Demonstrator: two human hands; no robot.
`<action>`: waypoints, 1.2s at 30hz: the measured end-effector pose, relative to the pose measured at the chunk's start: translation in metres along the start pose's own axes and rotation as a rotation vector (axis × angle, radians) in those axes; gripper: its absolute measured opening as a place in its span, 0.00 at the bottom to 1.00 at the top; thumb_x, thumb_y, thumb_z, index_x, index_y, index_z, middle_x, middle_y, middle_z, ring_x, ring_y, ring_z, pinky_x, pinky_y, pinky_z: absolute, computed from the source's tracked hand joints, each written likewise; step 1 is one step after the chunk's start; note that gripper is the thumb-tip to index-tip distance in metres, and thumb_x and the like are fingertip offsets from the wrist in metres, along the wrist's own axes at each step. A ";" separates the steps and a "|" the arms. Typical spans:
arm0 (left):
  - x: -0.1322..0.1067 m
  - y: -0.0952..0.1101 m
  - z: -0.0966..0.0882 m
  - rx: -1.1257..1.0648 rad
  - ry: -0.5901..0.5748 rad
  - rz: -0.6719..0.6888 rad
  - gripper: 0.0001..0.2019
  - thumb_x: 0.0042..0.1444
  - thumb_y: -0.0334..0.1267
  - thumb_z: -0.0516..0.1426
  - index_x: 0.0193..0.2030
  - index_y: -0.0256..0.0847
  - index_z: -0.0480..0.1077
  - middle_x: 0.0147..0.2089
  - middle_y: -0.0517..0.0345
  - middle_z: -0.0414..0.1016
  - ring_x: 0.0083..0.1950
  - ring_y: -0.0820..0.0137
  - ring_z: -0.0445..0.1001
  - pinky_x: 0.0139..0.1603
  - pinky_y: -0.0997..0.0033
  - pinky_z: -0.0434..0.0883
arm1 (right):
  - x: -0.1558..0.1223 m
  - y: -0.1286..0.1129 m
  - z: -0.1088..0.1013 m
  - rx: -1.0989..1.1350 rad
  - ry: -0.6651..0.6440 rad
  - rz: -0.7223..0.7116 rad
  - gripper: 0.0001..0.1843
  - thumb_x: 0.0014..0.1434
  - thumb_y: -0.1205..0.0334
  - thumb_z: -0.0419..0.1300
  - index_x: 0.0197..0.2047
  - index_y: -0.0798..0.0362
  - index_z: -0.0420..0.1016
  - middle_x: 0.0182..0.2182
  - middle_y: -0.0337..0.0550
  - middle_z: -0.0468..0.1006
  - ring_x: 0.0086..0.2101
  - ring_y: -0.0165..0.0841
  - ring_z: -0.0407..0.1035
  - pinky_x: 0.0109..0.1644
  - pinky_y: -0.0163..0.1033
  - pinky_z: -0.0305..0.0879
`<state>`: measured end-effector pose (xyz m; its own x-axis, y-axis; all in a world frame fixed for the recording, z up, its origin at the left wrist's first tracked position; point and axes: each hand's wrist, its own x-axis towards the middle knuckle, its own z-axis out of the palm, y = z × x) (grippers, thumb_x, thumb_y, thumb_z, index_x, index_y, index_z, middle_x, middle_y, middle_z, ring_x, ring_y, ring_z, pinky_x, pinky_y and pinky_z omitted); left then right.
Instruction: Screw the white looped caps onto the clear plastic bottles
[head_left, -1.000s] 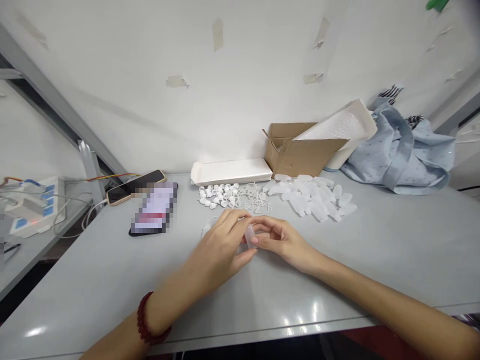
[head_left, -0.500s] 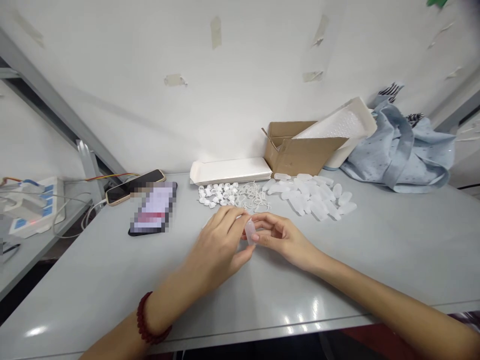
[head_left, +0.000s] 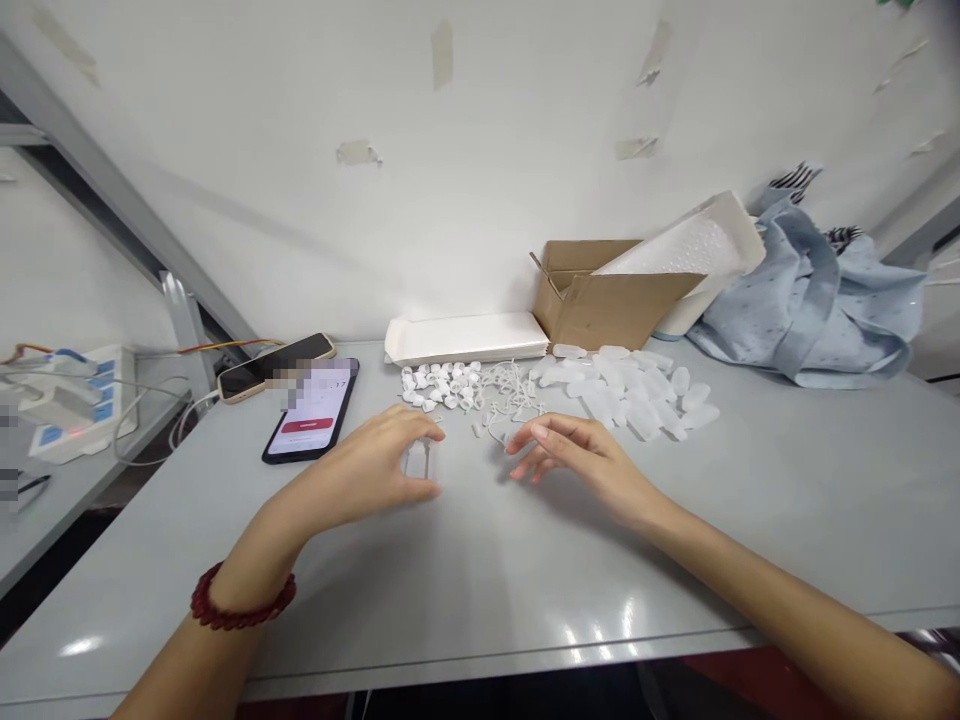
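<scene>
Both your hands have parted since half a second ago. Your left hand point(head_left: 367, 470) has drawn leftward, thumb and fingers curled round the small clear cap point(head_left: 417, 460) just above the desk point(head_left: 480, 580). Your right hand point(head_left: 581, 458) hangs open, fingers spread, near the white strings point(head_left: 514, 390). One cap in hand, it seems; two phones point(head_left: 311, 408) lie at the left; the loose piles blur past counting.
</scene>
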<state>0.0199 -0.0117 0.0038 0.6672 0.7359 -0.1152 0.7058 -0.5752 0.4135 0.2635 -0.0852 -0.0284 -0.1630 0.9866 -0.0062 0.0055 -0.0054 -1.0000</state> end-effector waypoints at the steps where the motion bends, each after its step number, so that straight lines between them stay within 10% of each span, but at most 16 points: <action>1: 0.000 0.000 0.001 -0.001 -0.006 0.011 0.19 0.50 0.44 0.60 0.50 0.43 0.69 0.53 0.53 0.71 0.55 0.57 0.67 0.55 0.59 0.67 | 0.000 0.000 0.000 -0.004 0.000 0.001 0.17 0.62 0.50 0.56 0.37 0.56 0.74 0.37 0.47 0.78 0.32 0.33 0.76 0.37 0.39 0.68; 28: -0.004 0.000 0.008 0.006 -0.052 0.130 0.15 0.52 0.39 0.60 0.48 0.45 0.68 0.50 0.54 0.71 0.55 0.59 0.65 0.49 0.62 0.69 | 0.001 -0.001 -0.002 -0.059 0.021 -0.007 0.16 0.62 0.50 0.56 0.33 0.55 0.75 0.34 0.45 0.77 0.28 0.30 0.71 0.34 0.38 0.67; 36: 0.012 0.013 0.027 0.031 0.236 0.291 0.13 0.62 0.43 0.53 0.50 0.41 0.68 0.54 0.48 0.69 0.58 0.58 0.63 0.56 0.53 0.66 | 0.008 0.002 -0.017 -0.253 0.188 -0.110 0.15 0.63 0.52 0.54 0.34 0.53 0.74 0.32 0.43 0.77 0.29 0.31 0.71 0.34 0.39 0.67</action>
<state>0.0432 -0.0198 -0.0167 0.7702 0.6003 0.2158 0.5041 -0.7800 0.3707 0.2791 -0.0748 -0.0304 0.0090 0.9919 0.1263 0.2462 0.1202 -0.9617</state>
